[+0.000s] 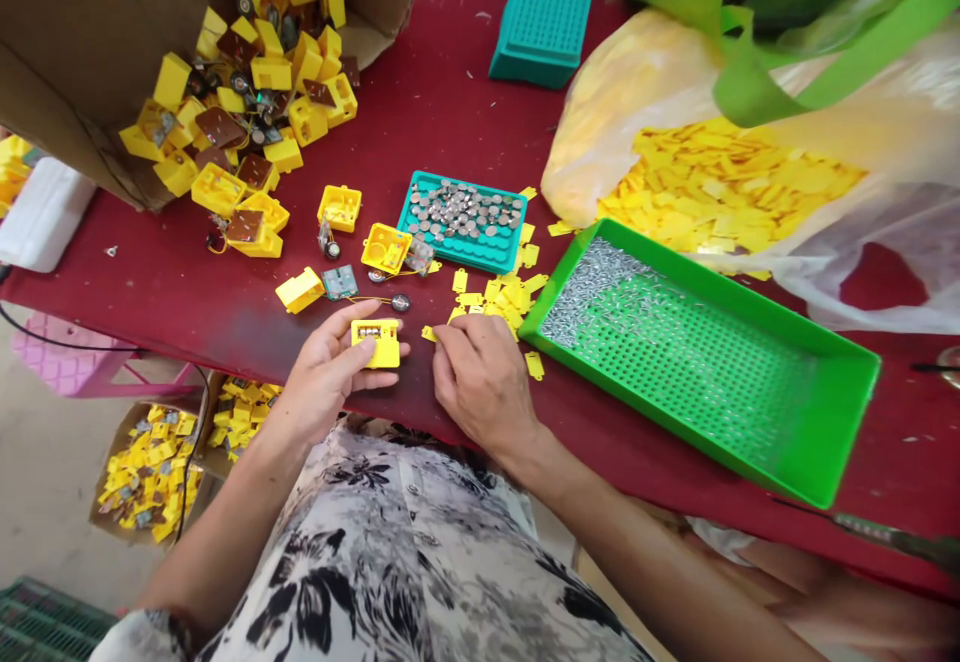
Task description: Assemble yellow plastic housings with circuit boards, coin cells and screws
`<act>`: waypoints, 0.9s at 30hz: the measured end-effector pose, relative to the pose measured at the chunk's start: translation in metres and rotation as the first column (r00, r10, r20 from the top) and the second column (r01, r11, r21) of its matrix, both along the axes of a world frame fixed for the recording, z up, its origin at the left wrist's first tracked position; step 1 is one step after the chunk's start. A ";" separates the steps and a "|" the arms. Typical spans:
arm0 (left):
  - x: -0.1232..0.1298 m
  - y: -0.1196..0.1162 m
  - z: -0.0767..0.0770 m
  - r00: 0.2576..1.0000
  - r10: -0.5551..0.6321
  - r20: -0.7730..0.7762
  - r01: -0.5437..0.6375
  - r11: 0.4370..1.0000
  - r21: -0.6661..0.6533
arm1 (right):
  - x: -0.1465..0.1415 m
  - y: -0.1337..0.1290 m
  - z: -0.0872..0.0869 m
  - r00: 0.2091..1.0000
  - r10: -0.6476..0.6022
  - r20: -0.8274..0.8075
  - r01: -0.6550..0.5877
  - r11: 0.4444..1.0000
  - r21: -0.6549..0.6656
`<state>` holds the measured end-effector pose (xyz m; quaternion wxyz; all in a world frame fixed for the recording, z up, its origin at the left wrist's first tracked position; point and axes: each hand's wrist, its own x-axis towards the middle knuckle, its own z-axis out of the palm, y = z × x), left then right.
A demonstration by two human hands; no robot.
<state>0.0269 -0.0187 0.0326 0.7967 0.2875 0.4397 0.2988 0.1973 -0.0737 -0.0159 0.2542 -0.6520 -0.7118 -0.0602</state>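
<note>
Left hand (326, 374) clasps a yellow plastic casing (376, 342) between thumb and fingers; right hand (478, 379) curled, fingertips beside a small yellow tab (429, 334), hold unclear.

Blouse (390, 552): white and grey, black floral print. Small round buttons (410, 488) down the front. Left sleeve (139, 637) in a similar print. Forearms (217, 542) bare, left hand (326, 372) and right hand (480, 382) bare too.

Bright, even light; soft shadows; slight glare on plastic bag (862, 212); edges warped, bit soft
</note>
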 end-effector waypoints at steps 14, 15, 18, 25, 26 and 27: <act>0.000 0.001 0.004 0.999 0.033 -0.010 -0.033 0.999 0.024 | 0.012 0.003 0.002 0.995 0.078 -0.064 -0.081 0.996 -0.042; 0.000 0.001 0.004 0.999 0.034 -0.007 -0.034 0.999 0.025 | 0.013 0.006 0.002 0.993 0.083 -0.078 -0.086 0.996 -0.035; 0.001 -0.002 0.001 1.000 0.018 0.010 -0.018 1.000 0.024 | 0.016 0.013 0.014 0.962 0.073 -0.263 -0.083 0.996 -0.028; 0.007 -0.009 -0.006 0.999 -0.049 -0.003 0.049 0.992 0.117 | 0.010 0.011 0.055 0.642 -0.052 -0.765 -0.157 0.967 -0.198; 0.009 -0.010 -0.006 0.999 -0.052 -0.017 0.054 0.988 0.143 | 0.007 0.011 0.057 0.628 -0.062 -0.776 -0.168 0.962 -0.213; 0.010 -0.010 -0.006 0.998 -0.055 -0.031 0.059 0.984 0.168 | 0.004 0.010 0.057 0.616 -0.079 -0.784 -0.171 0.958 -0.231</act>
